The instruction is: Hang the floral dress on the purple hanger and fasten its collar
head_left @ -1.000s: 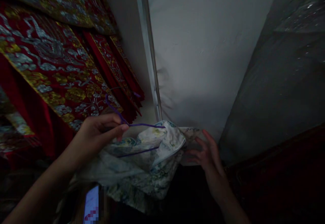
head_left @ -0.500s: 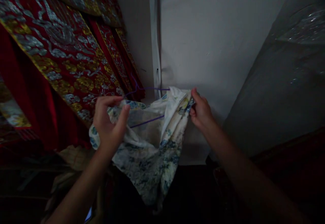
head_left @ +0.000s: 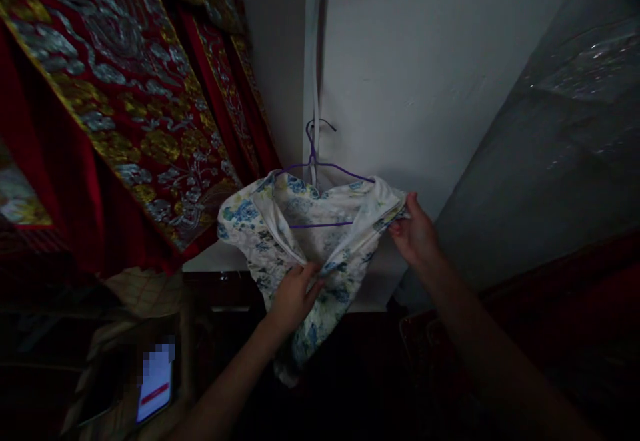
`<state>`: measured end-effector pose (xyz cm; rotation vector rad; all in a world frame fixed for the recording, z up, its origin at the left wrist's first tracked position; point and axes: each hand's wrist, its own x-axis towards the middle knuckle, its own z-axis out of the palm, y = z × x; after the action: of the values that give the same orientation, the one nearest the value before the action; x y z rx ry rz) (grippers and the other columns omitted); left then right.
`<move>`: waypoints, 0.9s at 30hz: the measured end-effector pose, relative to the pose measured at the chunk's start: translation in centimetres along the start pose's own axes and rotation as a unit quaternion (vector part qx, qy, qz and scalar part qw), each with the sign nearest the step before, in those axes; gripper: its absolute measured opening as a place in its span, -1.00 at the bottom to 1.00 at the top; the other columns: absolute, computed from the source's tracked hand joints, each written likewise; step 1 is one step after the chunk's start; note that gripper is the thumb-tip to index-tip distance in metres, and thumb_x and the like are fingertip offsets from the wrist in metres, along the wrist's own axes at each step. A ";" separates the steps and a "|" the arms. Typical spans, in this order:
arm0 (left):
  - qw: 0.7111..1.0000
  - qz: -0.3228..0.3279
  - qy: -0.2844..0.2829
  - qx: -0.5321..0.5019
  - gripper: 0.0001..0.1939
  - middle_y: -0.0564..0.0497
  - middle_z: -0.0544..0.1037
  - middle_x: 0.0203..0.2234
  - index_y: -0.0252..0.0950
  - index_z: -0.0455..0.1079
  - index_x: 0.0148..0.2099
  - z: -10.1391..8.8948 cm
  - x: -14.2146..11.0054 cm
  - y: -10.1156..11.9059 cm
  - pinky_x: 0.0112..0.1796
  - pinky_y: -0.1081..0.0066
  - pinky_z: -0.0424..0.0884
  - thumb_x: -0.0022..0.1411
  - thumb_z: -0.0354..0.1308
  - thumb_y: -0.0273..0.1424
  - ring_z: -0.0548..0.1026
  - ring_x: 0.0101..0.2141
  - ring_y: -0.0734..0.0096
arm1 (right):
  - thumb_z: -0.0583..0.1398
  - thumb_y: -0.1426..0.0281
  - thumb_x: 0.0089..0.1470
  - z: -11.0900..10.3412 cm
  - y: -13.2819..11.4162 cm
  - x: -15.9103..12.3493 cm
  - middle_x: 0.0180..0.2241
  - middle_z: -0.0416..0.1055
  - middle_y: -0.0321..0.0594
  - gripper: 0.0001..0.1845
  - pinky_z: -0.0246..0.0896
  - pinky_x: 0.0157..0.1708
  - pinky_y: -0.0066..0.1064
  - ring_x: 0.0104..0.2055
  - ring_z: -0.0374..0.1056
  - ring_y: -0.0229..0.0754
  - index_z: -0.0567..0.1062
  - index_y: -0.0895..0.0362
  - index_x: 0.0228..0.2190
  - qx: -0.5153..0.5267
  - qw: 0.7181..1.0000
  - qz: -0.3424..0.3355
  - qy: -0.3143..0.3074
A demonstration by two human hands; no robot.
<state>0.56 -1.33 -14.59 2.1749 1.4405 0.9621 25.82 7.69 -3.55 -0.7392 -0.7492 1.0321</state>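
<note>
A white floral shirt (head_left: 245, 228) with blue and yellow blossoms hangs spread on a thin purple hanger (head_left: 333, 164). The hanger's hook is up against a white strip on the wall. At the bottom of the V-shaped neckline, my left hand (head_left: 293, 301) pinches the front edge of the cloth. My right hand (head_left: 416, 236) grips the shirt at its right shoulder end, thumb on top and fingers curled beneath. The hanger's lower bar shows through the neck opening, and the shirt's lower part tapers into shadow.
Red drapery (head_left: 185, 134) embroidered in gold and silver fills the left side. A lit phone (head_left: 156, 384) rests at lower left, near a checked cloth (head_left: 145, 291). Behind the shirt stands a pale wall (head_left: 410, 81), with grey plastic sheeting (head_left: 565, 141) at right.
My left hand has gone from the left shoulder, where its fingers were apart, down to the neckline. The hanger has swung rightward and levelled; the shirt now lies over both its shoulders.
</note>
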 end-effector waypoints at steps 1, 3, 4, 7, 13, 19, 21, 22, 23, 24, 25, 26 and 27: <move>1.000 -0.011 0.007 0.000 -0.79 -0.12 0.53 -0.20 -0.23 0.44 -0.05 0.9 -0.6 0.1 -0.11 0.22 0.44 0.40 0.05 -0.28 0.54 -0.17 0.13 | 0.40 0.03 -0.04 -0.4 0.7 0.2 -0.48 0.45 -0.36 -0.55 0.16 -0.71 -0.57 -0.65 0.28 -0.39 0.44 0.12 -0.39 -0.024 1.000 -0.014 0.005; 0.999 -0.020 0.038 -0.022 -0.81 -0.10 0.52 -0.27 -0.25 0.42 -0.15 2.4 -1.9 0.2 -0.16 0.26 0.44 0.41 0.04 -0.28 0.53 -0.22 0.18 | 0.44 0.10 -0.13 -1.2 2.3 -0.1 -0.36 0.48 -0.32 -0.53 0.33 -0.56 -0.48 -0.53 0.37 -0.32 0.45 0.11 -0.31 -0.079 0.994 -0.062 0.052; 0.997 -0.024 0.067 -0.043 -0.82 -0.08 0.51 -0.28 -0.25 0.41 -0.17 3.0 -2.5 0.3 -0.17 0.29 0.44 0.41 0.04 -0.29 0.53 -0.23 0.20 | 0.46 0.14 -0.18 -1.6 3.4 -0.9 -0.26 0.48 -0.29 -0.50 0.37 -0.49 -0.44 -0.46 0.40 -0.29 0.45 0.09 -0.25 -0.103 0.986 -0.095 0.085; 0.976 -0.043 0.171 -0.130 -0.85 -0.04 0.51 -0.33 -0.25 0.39 -0.19 5.0 -4.0 0.8 -0.22 0.34 0.43 0.41 0.04 -0.33 0.52 -0.29 0.28 | 0.44 0.19 -0.14 -2.5 7.3 -6.4 -0.09 0.44 -0.23 -0.46 0.35 -0.40 -0.44 -0.32 0.39 -0.27 0.45 0.06 -0.12 -0.133 0.967 -0.160 0.148; 0.851 -0.118 0.372 -0.351 -0.52 -0.09 0.55 -0.14 -0.20 0.24 0.21 8.1 -5.6 2.0 -0.12 0.31 0.51 0.30 0.23 -0.28 0.58 -0.16 0.28 | 0.32 0.07 0.07 -0.5 13.7 -20.0 -0.36 0.50 -0.21 -0.61 0.37 -0.33 -0.35 -0.33 0.46 -0.13 0.51 0.10 -0.22 -0.136 0.987 0.075 -0.050; 0.851 -0.128 0.358 -0.363 -0.76 -0.12 0.63 -0.16 -0.26 0.59 -0.08 7.4 -7.0 1.1 -0.05 0.32 0.52 0.26 0.28 -0.27 0.60 -0.13 0.24 | 0.30 0.09 0.11 1.1 13.1 -19.5 -0.48 0.42 -0.26 -0.64 0.29 -0.36 -0.37 -0.41 0.37 -0.17 0.43 0.10 -0.47 -0.231 0.959 0.039 -0.159; 0.863 -0.098 0.357 -0.344 -0.80 -0.09 0.62 -0.21 -0.23 0.64 -0.11 6.8 -7.2 1.1 -0.10 0.37 0.53 0.26 0.29 -0.31 0.60 -0.18 0.28 | 0.25 0.08 0.15 0.9 12.6 -19.1 -0.49 0.40 -0.27 -0.63 0.28 -0.35 -0.37 -0.40 0.36 -0.17 0.41 0.10 -0.47 -0.249 0.949 0.046 -0.190; 0.867 -0.083 0.355 -0.340 -0.81 -0.07 0.61 -0.25 -0.21 0.65 -0.10 6.6 -7.3 1.2 -0.15 0.40 0.53 0.26 0.29 -0.33 0.59 -0.21 0.30 | 0.23 0.07 0.18 0.7 12.4 -19.1 -0.47 0.40 -0.26 -0.63 0.29 -0.32 -0.36 -0.38 0.37 -0.16 0.41 0.10 -0.44 -0.253 0.945 0.052 -0.203; 0.870 -0.071 0.353 -0.337 -0.80 -0.05 0.60 -0.29 -0.19 0.65 -0.08 6.5 -7.3 1.4 -0.20 0.43 0.53 0.27 0.28 -0.35 0.58 -0.25 0.34 | 0.21 0.07 0.20 0.5 12.2 -19.2 -0.45 0.41 -0.26 -0.64 0.29 -0.30 -0.35 -0.37 0.38 -0.16 0.41 0.10 -0.42 -0.254 0.942 0.058 -0.212; 0.872 -0.061 0.350 -0.336 -0.79 -0.03 0.58 -0.32 -0.17 0.65 -0.06 6.4 -7.3 1.6 -0.24 0.47 0.52 0.27 0.27 -0.37 0.57 -0.29 0.37 | 0.20 0.07 0.21 0.3 12.0 -19.4 -0.43 0.42 -0.25 -0.64 0.30 -0.28 -0.35 -0.35 0.39 -0.15 0.41 0.10 -0.40 -0.254 0.941 0.062 -0.216; 0.875 -0.051 0.347 -0.334 -0.78 -0.01 0.56 -0.35 -0.15 0.65 -0.05 6.3 -7.3 1.9 -0.27 0.49 0.51 0.28 0.26 -0.38 0.56 -0.32 0.40 | 0.19 0.07 0.22 0.1 11.8 -19.5 -0.41 0.43 -0.24 -0.65 0.30 -0.27 -0.35 -0.33 0.40 -0.15 0.41 0.10 -0.39 -0.253 0.941 0.066 -0.216; 0.877 -0.043 0.345 -0.333 -0.77 0.01 0.54 -0.37 -0.13 0.64 -0.03 6.3 -7.2 2.2 -0.29 0.51 0.50 0.29 0.25 -0.39 0.54 -0.34 0.42 | 0.18 0.07 0.23 -0.1 11.6 -19.7 -0.40 0.43 -0.24 -0.65 0.30 -0.26 -0.35 -0.33 0.39 -0.16 0.41 0.10 -0.38 -0.251 0.942 0.070 -0.213; 0.879 -0.037 0.342 -0.331 -0.76 0.01 0.53 -0.38 -0.12 0.64 -0.03 6.4 -7.2 2.5 -0.30 0.52 0.49 0.30 0.24 -0.40 0.53 -0.35 0.44 | 0.18 0.07 0.24 -0.2 11.4 -19.7 -0.40 0.43 -0.24 -0.64 0.29 -0.27 -0.36 -0.33 0.39 -0.16 0.40 0.10 -0.38 -0.247 0.943 0.075 -0.208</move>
<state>4.96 -8.40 -19.97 1.3105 1.1557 1.9711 14.30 -6.90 -16.73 -1.0321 -1.3672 1.1684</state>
